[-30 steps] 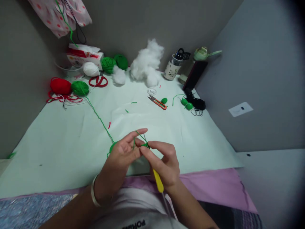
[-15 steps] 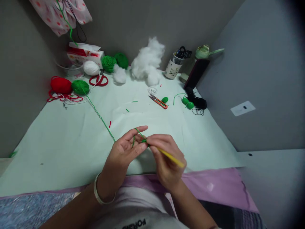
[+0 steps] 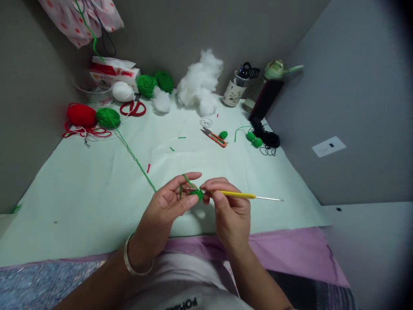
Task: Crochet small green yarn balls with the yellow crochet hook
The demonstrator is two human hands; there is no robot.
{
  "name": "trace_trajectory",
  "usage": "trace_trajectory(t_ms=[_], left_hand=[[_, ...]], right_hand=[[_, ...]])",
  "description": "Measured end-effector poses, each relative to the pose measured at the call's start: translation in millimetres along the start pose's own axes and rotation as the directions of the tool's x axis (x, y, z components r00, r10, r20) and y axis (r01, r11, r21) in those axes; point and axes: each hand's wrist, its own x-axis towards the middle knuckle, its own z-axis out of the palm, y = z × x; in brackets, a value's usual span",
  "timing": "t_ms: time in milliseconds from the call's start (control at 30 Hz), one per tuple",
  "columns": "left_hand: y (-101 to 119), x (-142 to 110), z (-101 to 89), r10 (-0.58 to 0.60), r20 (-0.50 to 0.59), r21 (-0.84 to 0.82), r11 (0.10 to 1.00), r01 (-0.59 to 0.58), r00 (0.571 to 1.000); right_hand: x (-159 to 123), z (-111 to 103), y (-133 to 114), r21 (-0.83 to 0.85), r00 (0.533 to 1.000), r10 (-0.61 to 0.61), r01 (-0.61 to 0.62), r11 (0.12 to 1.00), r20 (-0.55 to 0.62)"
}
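My left hand (image 3: pixel 167 206) pinches a small green crochet piece (image 3: pixel 196 193), its forefinger stretched out with the green yarn strand (image 3: pixel 135 158) looped over it. The strand runs back across the pale green mat (image 3: pixel 97 193) to a green yarn ball (image 3: pixel 108 117). My right hand (image 3: pixel 230 211) grips a crochet hook with a yellow handle (image 3: pixel 237 194). The hook lies level, its tip in the green piece and its metal tail pointing right. Both hands hover just above the mat's near edge.
At the back lie a red yarn ball (image 3: pixel 81 114), a white ball (image 3: pixel 123 91), two more green balls (image 3: pixel 155 84), red scissors (image 3: pixel 133 108), white stuffing (image 3: pixel 200 84) and a cup of tools (image 3: pixel 235 90). Orange snips (image 3: pixel 214 137) and small green crocheted pieces (image 3: pixel 253 140) lie mid-mat by black yarn (image 3: pixel 269 140).
My right hand has swung the hook from pointing down toward me to lying level and pointing right. The left hand has barely moved.
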Motion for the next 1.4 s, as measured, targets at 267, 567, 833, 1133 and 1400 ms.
trace_trajectory(t_ms=[267,567,833,1133,1400], left_hand=[[5.4,-2.1,-0.9,-0.083,0.041,-0.031,0.996,0.084,0.996],[1.4,-0.4,-1.3,-0.102,0.066,-0.076,0.991,0.107,0.993],[-3.5,-3.5,-4.9,0.007,0.014,0.143,0.990,-0.009,1.000],[-1.2,-2.8,-9.3,0.012,-0.008,0.158,0.987,-0.010,1.000],[1.2,-3.0,-12.0,0.043,-0.035,0.230,0.973,-0.033,0.998]], right_hand=[[1.5,-0.1,-1.1,0.115,0.995,0.096,-0.095,0.989,0.003],[6.3,-4.0,-4.5,0.255,0.951,0.310,-0.303,0.918,0.012],[-3.5,-2.5,0.9,-0.005,0.997,0.073,-0.073,0.997,-0.034],[8.6,-2.1,-7.5,0.203,0.975,0.222,-0.220,0.954,0.014],[1.2,-5.5,-11.1,-0.045,0.997,0.059,-0.058,0.997,0.040]])
